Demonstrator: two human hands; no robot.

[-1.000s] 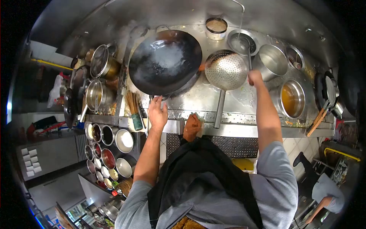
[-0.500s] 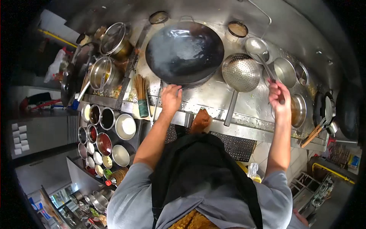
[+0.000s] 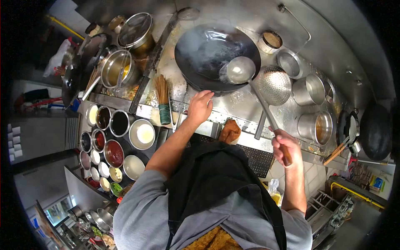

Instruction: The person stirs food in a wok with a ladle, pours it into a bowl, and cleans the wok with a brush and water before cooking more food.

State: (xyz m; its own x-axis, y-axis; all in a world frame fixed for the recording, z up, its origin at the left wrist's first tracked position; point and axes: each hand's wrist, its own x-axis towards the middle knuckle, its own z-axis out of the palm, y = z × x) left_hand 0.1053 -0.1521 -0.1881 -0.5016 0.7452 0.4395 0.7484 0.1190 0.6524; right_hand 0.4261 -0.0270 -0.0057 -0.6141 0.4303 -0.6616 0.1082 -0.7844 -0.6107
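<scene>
One broad, round, blackened wok (image 3: 208, 50) steams, the left hand (image 3: 201, 106) curled at its six-o'clock rim, grip hidden, while the right hand (image 3: 286, 148), at five o'clock, fists the wooden handle of a long ladle (image 3: 241, 70) whose shiny round bowl hangs over the wok's four-o'clock edge.

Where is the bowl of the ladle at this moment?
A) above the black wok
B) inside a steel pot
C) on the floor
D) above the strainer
A: the bowl of the ladle hangs over the wok, with its handle held in the right hand.
</scene>
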